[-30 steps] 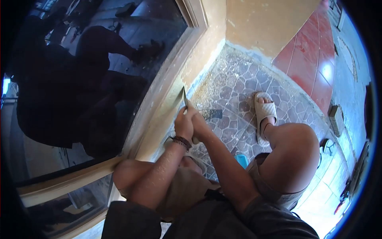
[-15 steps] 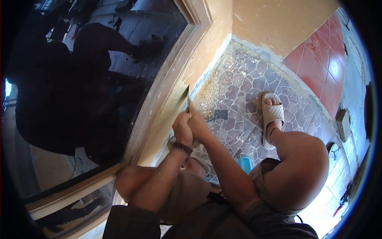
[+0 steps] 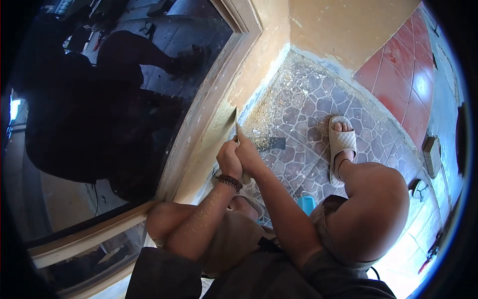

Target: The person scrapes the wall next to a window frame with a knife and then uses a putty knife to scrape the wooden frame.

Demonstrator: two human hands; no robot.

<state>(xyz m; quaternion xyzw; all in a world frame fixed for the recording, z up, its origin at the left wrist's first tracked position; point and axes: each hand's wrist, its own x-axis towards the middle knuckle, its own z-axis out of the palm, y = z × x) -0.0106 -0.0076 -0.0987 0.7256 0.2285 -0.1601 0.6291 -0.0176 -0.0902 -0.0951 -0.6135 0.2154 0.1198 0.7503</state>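
Grasping a scraper (image 3: 236, 123), the left hand (image 3: 228, 158) and right hand (image 3: 247, 154) clench their fingers (image 3: 242, 138) together, painted wall (image 3: 261, 52) just beyond.

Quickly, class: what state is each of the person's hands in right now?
Left hand: closed, holding a thin grey flat-bladed tool.
Right hand: closed on the same tool, against the left hand.
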